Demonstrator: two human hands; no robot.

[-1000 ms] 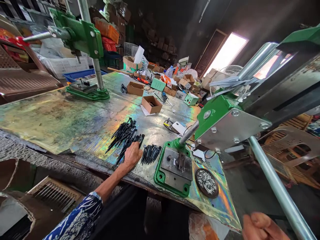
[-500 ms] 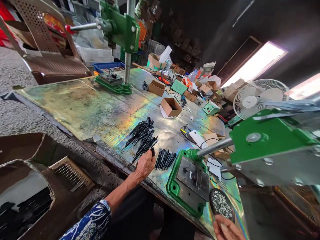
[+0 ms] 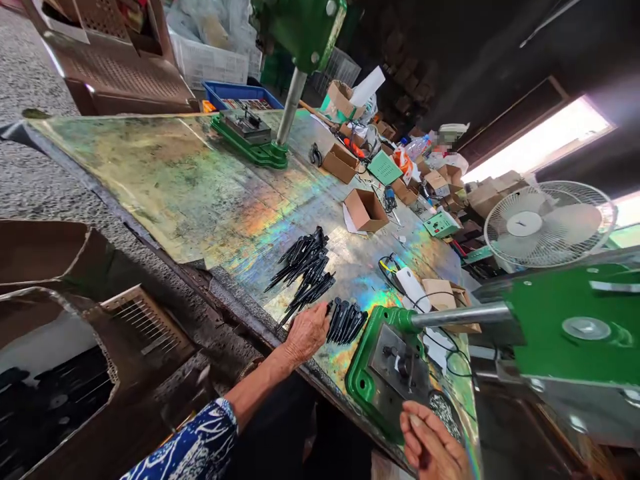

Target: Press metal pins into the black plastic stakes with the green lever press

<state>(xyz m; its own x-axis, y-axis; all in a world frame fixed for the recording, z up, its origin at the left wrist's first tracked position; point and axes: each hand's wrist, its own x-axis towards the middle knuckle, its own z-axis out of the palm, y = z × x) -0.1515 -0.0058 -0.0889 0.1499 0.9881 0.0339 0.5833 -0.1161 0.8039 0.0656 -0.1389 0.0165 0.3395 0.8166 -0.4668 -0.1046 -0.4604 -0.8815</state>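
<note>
Right hand (image 3: pixel 434 441), fingers pressed together, has moved toward the green metal press base (image 3: pixel 361 385), while left hand (image 3: pixel 307 332), grip unclear, nears black plastic stakes (image 3: pixel 346 321) at three o'clock, likely mid-sorting, neat alignment needed next.

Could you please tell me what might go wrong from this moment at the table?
The left hand is beside the black sticks, which lie near the edge of the table; a sweep might push some off.

The right hand is close to small metal pieces; a bump could scatter them.

The right hand also appears close to the green press base, so lowering the press carelessly might pinch it.
</note>
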